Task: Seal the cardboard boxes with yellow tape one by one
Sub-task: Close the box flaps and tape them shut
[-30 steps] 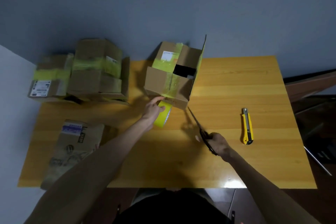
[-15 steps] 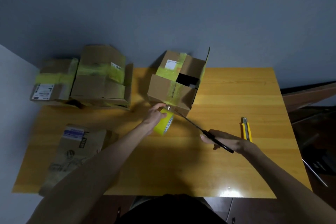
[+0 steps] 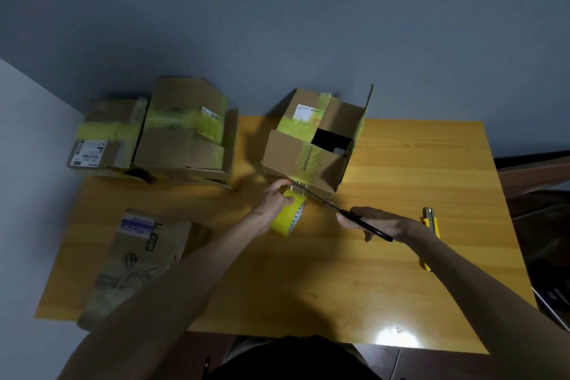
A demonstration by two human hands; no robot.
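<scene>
Two hands are working at the near side of a half-taped cardboard box (image 3: 296, 154), which is sitting toward the back middle of the wooden tabletop (image 3: 416, 170) with one flap standing up and a dark gap showing on top. The left hand (image 3: 273, 199) is gripping the roll of yellow tape (image 3: 288, 217) just in front of the box's bottom edge, thumb curling over the roll, and a short bit of tape is running from the roll up to the box. The right hand (image 3: 379, 222) is curling its fingers round the black handles of the scissors (image 3: 364, 224), with the blades pointing up-left and reaching that bit of tape. I can't tell if the blades are apart.

A yellow utility knife (image 3: 429, 216) is lying just past the right wrist, partly hidden by it. Two taped boxes (image 3: 182, 145) are sitting side by side at the back left, and a printed cardboard package (image 3: 135, 256) is lying at the near left, well apart from the action.
</scene>
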